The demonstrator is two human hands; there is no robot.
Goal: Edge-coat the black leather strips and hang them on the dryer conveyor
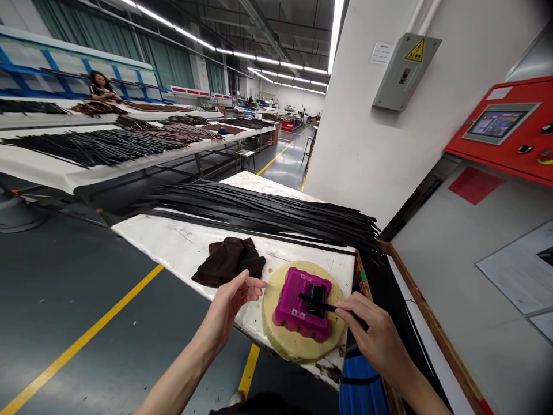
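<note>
My right hand [375,340] pinches a thin black leather strap [330,307], whose end runs into a black clamp [317,301] on a magenta moulded jig [291,305]. The jig sits on a round cream pad [276,323]. My left hand [233,305] is open and holds nothing, its fingertips just left of the pad and close to a crumpled dark brown cloth [228,262]. Behind these, a long pile of black leather straps [263,213] lies across the white table [173,242]. The underside of the jig is hidden.
A wood-edged bench [449,340] runs along the right, with a blue bin [360,386] below the table's corner. A red control cabinet [496,124] stands at right. A seated co-worker [101,86] is at far left, beside long tables of straps. Yellow lines mark the floor.
</note>
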